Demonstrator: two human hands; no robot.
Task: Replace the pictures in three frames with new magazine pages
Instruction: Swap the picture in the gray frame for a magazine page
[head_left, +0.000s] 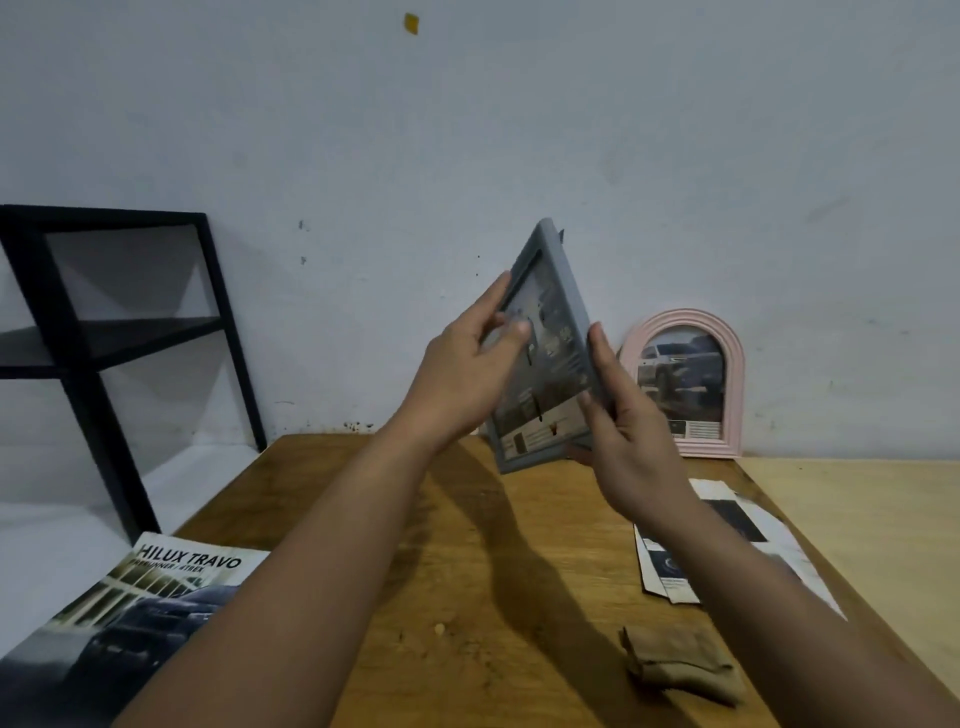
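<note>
A grey picture frame (545, 358) is held tilted in the air above the far edge of the wooden bench (493, 545), its glazed front turned toward the camera. The left hand (462, 379) is closed on the frame's left side, with the thumb pressed onto the glass and the fingers wrapped behind. The right hand (628, 431) is clamped on the lower right edge, thumb in front and fingers behind. A printed page with small dark blocks is seen inside the frame; its text cannot be read.

A pink arched frame (685, 384) showing a vehicle picture is stood at the far edge against the wall. A magazine (130, 623) headed "HILUX TRAVO" is laid over the near left corner. Cut magazine pages (670, 566) are laid by the right edge, with a crumpled brown cloth (680, 665) nearer the camera.
</note>
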